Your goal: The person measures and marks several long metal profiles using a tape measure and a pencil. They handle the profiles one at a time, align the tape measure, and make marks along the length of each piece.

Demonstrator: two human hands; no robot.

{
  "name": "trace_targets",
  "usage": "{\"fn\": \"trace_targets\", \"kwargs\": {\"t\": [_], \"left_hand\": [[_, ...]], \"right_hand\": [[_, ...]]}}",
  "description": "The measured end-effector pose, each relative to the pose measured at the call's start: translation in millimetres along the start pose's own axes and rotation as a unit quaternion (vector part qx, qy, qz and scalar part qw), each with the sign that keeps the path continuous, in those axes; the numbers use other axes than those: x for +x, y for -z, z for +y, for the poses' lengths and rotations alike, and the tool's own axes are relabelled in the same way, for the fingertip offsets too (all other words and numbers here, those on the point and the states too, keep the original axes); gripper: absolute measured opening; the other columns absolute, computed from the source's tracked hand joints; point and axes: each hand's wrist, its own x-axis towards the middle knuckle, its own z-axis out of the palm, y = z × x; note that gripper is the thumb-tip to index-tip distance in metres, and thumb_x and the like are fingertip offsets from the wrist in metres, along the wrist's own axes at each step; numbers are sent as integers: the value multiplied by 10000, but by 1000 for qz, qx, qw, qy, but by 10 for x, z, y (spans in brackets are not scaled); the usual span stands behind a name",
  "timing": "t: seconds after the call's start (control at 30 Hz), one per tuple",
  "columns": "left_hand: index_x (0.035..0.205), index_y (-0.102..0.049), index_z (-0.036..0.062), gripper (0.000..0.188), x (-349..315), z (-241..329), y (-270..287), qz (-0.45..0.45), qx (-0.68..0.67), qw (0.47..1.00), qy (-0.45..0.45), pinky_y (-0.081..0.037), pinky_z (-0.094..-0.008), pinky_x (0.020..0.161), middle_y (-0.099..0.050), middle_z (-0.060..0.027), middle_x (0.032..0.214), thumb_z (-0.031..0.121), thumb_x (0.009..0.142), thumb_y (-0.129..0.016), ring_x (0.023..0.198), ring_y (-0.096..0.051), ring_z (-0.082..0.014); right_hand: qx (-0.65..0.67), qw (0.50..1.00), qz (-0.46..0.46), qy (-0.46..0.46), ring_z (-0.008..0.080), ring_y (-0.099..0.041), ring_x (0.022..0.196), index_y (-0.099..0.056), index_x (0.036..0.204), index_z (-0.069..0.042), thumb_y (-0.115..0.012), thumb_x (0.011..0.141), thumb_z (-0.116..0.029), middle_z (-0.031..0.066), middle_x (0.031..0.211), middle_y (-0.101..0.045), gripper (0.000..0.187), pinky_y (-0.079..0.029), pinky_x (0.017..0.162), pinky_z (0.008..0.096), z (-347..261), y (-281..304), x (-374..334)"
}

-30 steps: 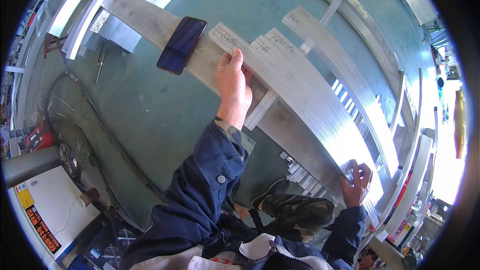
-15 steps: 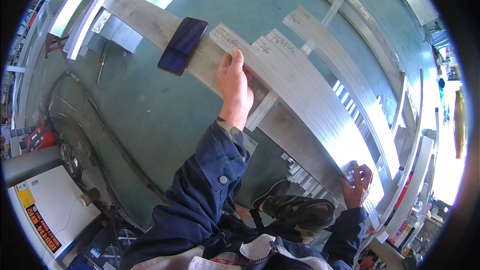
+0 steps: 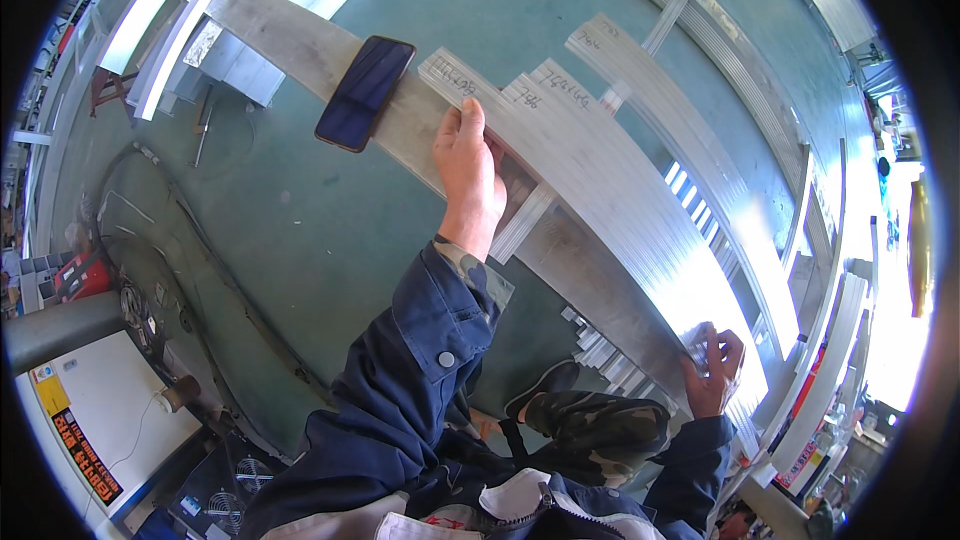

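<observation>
- Head view: the left hand grips the near edge of the metal strips, laid over a crosspiece; a slack hold could let them slide apart.
- Right hand curls at their lower-right part; whether it grasps, I cannot tell, so that end might slip.
- Phone, overhanging the beam, could fall if bumped.

Phone on the beam, left hand to its right at the near edge of the strip stack, right hand toward its right end, second stack beyond
</observation>
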Motion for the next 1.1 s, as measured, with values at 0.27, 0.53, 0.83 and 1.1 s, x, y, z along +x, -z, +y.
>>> {"fn": "trace_targets", "kwargs": {"t": [0.27,0.53,0.83,1.1], "left_hand": [[1165,-601,59,233,15,42,33,-4,3,1000,0,-557,-310,851,-668,-52,1078,272,1073,-586,957,-662,-140],[1185,-625,72,280,335,-108,258,-3,71,997,-40,-566,-383,898,-680,-67,1100,309,1037,-639,1016,-671,-211],[1411,-516,-34,544,408,71,516,-105,94,989,-47,-488,-410,1089,-609,-167,1321,347,1040,-630,1213,-591,-288],[1392,-531,-85,534,-661,-27,68,-43,423,849,-314,-472,-377,1083,-587,-215,1401,307,1042,-622,1229,-606,-280]], "right_hand": [[-3,1000,10,11,324,-604,985,-722,1207,-66,-813,729,-169,114,1060,-595,497,-533,807,467,-53,-22,15],[-7,998,-27,-59,343,-605,1093,-704,1282,-186,-864,733,-241,148,1230,-567,575,-555,853,453,-67,-64,-12],[68,995,-61,-43,300,-553,1176,-640,1401,-235,-846,791,-373,65,1252,-550,659,-525,909,442,6,100,61],[53,988,127,-74,269,-636,1048,-633,1366,-170,-810,821,-351,63,1176,-614,601,-559,799,409,81,385,-899]]}}
